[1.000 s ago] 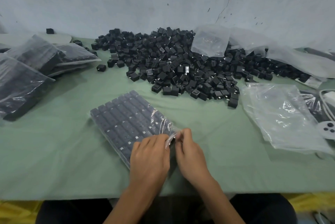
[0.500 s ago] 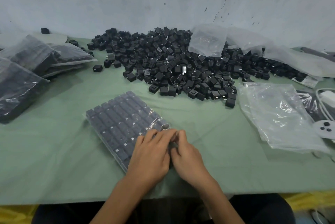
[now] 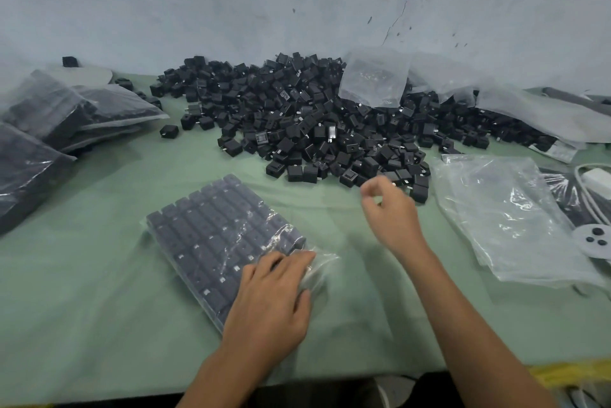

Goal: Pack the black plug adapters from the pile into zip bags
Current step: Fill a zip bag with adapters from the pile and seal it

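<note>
A clear zip bag point(image 3: 215, 235) filled with neat rows of black plug adapters lies flat on the green table in front of me. My left hand point(image 3: 274, 295) rests flat on its near right end, fingers straight, pressing the bag's mouth. My right hand point(image 3: 390, 209) hovers above the table with loosely curled fingers and holds nothing, just short of the near edge of the big pile of loose black adapters point(image 3: 314, 123).
Several filled bags point(image 3: 39, 130) are stacked at the left. A stack of empty clear zip bags point(image 3: 506, 219) lies at the right, more plastic point(image 3: 373, 77) drapes over the pile's back. White cable and charger point(image 3: 595, 183) sit at the far right. Wall behind.
My right hand left the bag's mouth and moved up and right toward the pile. My left hand stays pressing the bag's end.
</note>
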Demonstrator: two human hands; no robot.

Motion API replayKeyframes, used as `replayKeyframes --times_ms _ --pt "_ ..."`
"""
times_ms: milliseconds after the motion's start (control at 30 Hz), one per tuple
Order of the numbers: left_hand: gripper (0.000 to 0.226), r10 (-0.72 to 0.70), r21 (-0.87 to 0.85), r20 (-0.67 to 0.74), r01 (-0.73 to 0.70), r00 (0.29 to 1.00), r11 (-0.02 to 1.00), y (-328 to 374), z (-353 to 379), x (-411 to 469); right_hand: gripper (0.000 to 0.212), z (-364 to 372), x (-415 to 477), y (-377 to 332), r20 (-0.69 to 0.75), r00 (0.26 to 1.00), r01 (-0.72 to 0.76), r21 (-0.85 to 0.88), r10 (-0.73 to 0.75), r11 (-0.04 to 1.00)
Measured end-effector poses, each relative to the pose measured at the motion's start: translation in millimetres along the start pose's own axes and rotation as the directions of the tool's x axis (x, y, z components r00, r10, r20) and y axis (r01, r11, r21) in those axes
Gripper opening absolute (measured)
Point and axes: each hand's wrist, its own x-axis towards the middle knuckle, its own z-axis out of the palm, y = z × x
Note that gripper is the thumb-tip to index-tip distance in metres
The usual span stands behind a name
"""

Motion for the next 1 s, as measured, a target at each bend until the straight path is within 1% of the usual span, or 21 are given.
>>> replayKeyframes --times_ms 67,100,200,267,300,367,400,467,500,533,600,667,800,833,900,1000 --pt "0.051 -0.004 -0.023 -0.001 0.004 1.000 1.000 0 -1 0 0.023 2 37 6 -0.059 0.998 0.016 -0.132 -0.024 0.991" --pt "0.051 -0.006 -0.033 -0.001 0.006 1.000 0.999 0 -1 0 0.029 4 53 11 -0.056 0.998 0.016 -0.190 -0.027 0.982" --pt "0.052 -0.009 -0.055 -0.010 0.008 1.000 0.998 1 -1 -1 0.045 13 84 22 0.034 0.999 0.004 -0.345 0.008 0.939" --pt "0.052 -0.006 -0.066 -0.020 0.005 1.000 0.998 1 -1 -2 0.043 17 94 27 0.062 0.997 -0.009 -0.384 0.035 0.923" --pt "0.052 -0.004 -0.064 -0.024 0.003 1.000 0.998 1 -1 -2 0.037 17 95 27 0.038 0.999 -0.016 -0.379 0.032 0.925" --pt "0.053 -0.001 -0.062 -0.021 0.000 1.000 0.998 0 -3 -1 0.022 13 89 23 -0.036 0.999 -0.040 -0.304 0.030 0.952" --pt "0.053 -0.002 -0.061 -0.017 0.001 1.000 0.998 0 -3 -1 0.020 10 81 21 -0.062 0.997 -0.057 -0.232 0.044 0.971" --pt "0.053 -0.004 -0.059 -0.009 0.004 1.000 0.998 -1 -4 1 0.022 1 54 13 -0.086 0.992 -0.092 -0.052 0.088 0.994" --pt "0.053 -0.007 -0.061 -0.010 0.006 1.000 0.998 -1 -4 1 0.023 -4 36 10 -0.073 0.992 -0.102 0.036 0.105 0.994" --pt "0.054 -0.011 -0.070 -0.013 0.010 1.000 0.998 -1 -4 2 0.024 -9 17 7 -0.031 0.993 -0.112 0.125 0.117 0.986" --pt "0.054 -0.020 -0.085 -0.017 0.019 1.000 0.996 -1 -3 2 0.026 -18 -24 2 0.107 0.987 -0.151 0.308 0.123 0.939" --pt "0.055 -0.027 -0.082 -0.010 0.026 1.000 0.996 -1 -3 2 0.030 -22 -63 2 0.214 0.971 -0.189 0.422 0.105 0.887" --pt "0.053 -0.049 -0.087 -0.011 0.047 0.999 0.995 -1 -1 2 0.034 -18 -112 5 0.328 0.939 -0.248 0.436 0.104 0.865" --pt "0.051 -0.053 -0.088 -0.015 0.052 0.998 0.995 0 -1 3 0.033 -15 -118 5 0.352 0.932 -0.239 0.416 0.086 0.877" --pt "0.046 -0.069 -0.093 -0.028 0.066 0.997 0.993 2 0 4 0.032 -7 -124 2 0.363 0.931 -0.172 0.341 0.039 0.924" --pt "0.038 -0.094 -0.072 -0.054 0.090 0.994 0.993 8 -1 6 0.032 8 -127 -5 0.313 0.950 -0.099 0.290 0.003 0.952"
